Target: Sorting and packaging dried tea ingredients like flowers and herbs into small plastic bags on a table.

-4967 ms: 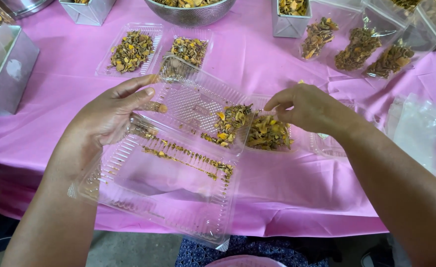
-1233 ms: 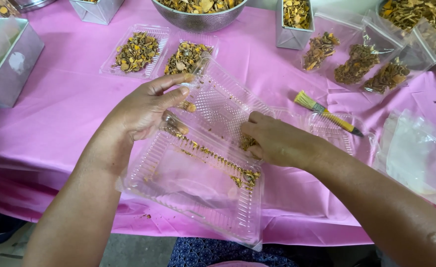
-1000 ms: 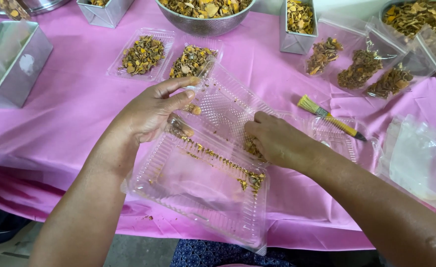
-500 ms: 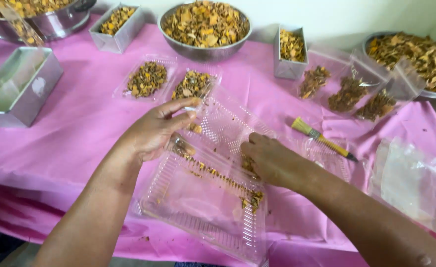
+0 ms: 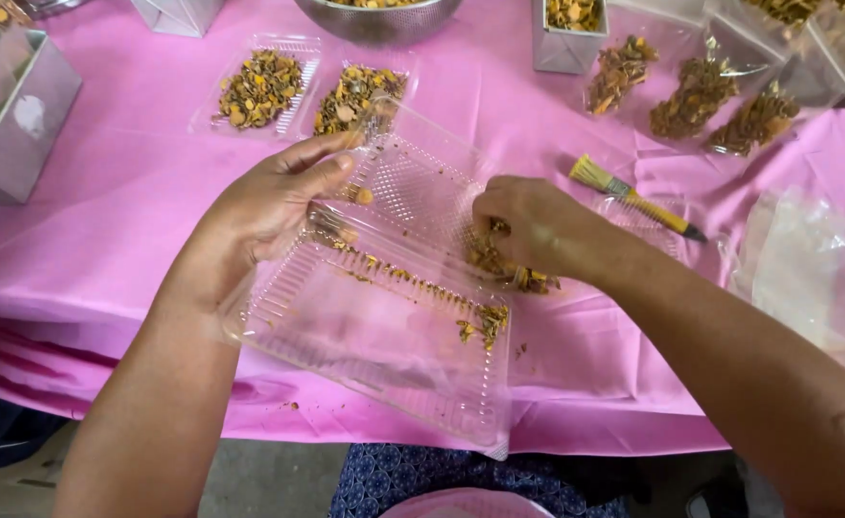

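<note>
An open clear plastic clamshell box (image 5: 384, 326) lies tilted over the near edge of the pink table. My left hand (image 5: 274, 197) grips its left side at the hinge, thumb on the ribbed half. My right hand (image 5: 533, 225) rests with curled fingers on a small heap of dried yellow-brown herb pieces (image 5: 514, 273) at the box's right edge. A line of crumbs runs along the hinge.
Two clear trays filled with dried herbs (image 5: 259, 86) sit at the back left beside a metal tin (image 5: 15, 110). A small yellow brush (image 5: 633, 197) lies to the right. Clear bags of herbs (image 5: 701, 91) and an empty bag (image 5: 811, 269) lie on the pink cloth (image 5: 116, 221).
My right hand has shifted a little along the box's right edge, pushing herb pieces together. My left hand keeps its hold. The view has swung about.
</note>
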